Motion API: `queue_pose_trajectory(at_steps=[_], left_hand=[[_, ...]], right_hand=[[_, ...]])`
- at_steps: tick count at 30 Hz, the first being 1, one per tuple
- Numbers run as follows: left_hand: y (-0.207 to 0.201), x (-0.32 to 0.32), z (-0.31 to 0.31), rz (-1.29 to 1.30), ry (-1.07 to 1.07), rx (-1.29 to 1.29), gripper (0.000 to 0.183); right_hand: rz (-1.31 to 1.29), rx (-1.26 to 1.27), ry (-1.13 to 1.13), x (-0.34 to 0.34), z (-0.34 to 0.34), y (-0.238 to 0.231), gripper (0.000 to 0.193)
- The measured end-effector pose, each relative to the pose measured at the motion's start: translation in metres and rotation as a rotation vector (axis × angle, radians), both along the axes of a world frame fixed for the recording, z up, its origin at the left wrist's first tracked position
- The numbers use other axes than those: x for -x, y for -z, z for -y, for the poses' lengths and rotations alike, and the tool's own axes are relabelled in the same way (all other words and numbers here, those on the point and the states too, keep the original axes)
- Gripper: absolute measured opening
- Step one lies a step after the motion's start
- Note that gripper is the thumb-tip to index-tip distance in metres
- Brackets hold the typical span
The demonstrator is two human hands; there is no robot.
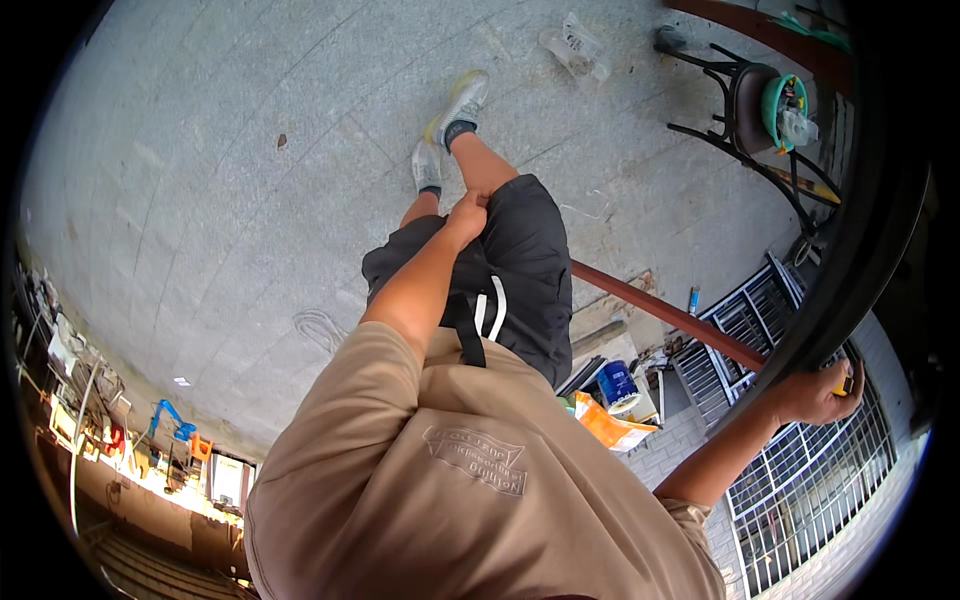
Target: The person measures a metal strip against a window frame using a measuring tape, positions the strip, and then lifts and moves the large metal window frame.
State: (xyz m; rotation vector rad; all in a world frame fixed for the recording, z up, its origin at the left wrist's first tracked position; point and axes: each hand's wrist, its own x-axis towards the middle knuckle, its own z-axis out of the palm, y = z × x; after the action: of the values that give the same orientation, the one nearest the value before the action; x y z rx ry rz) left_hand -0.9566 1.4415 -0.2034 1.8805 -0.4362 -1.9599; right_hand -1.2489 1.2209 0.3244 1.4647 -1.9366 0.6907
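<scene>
My left hand (467,221) is closed in front of my black shorts (525,255), low by the leg opening. Its fingers are curled, and whatever they may hold is hidden. Out to the right, my right hand (815,395) is wrapped round a small yellow and black thing (846,385), mostly covered by the fingers. That hand is beside a thick dark curved beam (850,290) and above a metal grille (815,500). A reddish-brown metal bar (670,315) runs from beside my shorts toward the dark beam.
A chair (750,110) with a green basin (770,105) stands at the far right. Near my right side lie a blue can (617,383), an orange bag (605,425) and dark metal frames (750,310). A clear plastic bag (578,48) lies on the grey floor (250,180); clutter lines the left.
</scene>
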Motion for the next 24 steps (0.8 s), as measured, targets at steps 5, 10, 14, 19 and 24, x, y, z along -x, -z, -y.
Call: queue_pose_trajectory(at_steps=[5,10,14,19,24], left_hand=[[-0.042,-0.010,-0.012,-0.026,0.216,0.038,0.048],[-0.034,-0.024,-0.006,-0.002,0.262,0.160,0.043],[-0.004,-0.006,-0.001,-0.009,0.084,0.053,0.046],[-0.043,-0.021,0.023,-0.102,0.427,-0.007,0.054],[-0.047,-0.009,0.012,0.077,0.272,-0.029,0.075]], right_hand=[[0.062,0.024,-0.005,0.010,-0.003,0.006,0.030],[0.021,0.008,0.009,0.008,-0.005,0.000,0.031],[-0.018,-0.003,-0.015,0.008,-0.003,0.000,0.030],[0.043,0.004,-0.049,0.014,-0.008,0.002,0.029],[0.006,0.000,-0.111,0.017,-0.007,0.003,0.027]])
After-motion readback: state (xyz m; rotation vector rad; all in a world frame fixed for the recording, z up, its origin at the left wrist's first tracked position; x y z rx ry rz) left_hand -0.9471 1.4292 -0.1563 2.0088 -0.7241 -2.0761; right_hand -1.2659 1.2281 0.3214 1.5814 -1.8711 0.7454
